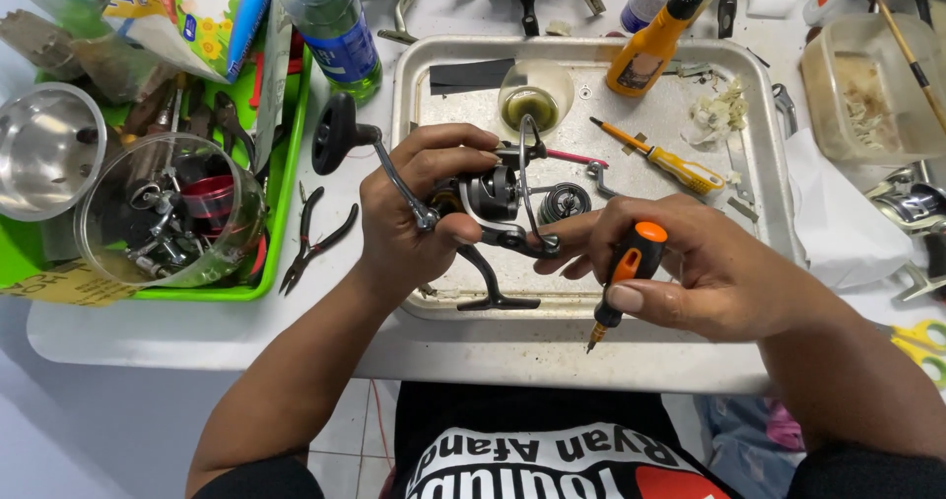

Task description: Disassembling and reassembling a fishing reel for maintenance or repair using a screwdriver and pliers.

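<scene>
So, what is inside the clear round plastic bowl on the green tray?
The clear round plastic bowl holds a heap of small dark metal reel parts and a red ring-shaped piece. Whatever lies under the heap is covered.

Small repair workbench, likely a fishing-reel workshop: a metal tray (pixel 769 154) is sitting on a white table (pixel 197 336), pliers (pixel 315 238) are lying beside a green bin (pixel 281 199) of tools, a tub of reel parts (pixel 168 213) and an orange oil bottle (pixel 655 41) are standing by.
</scene>
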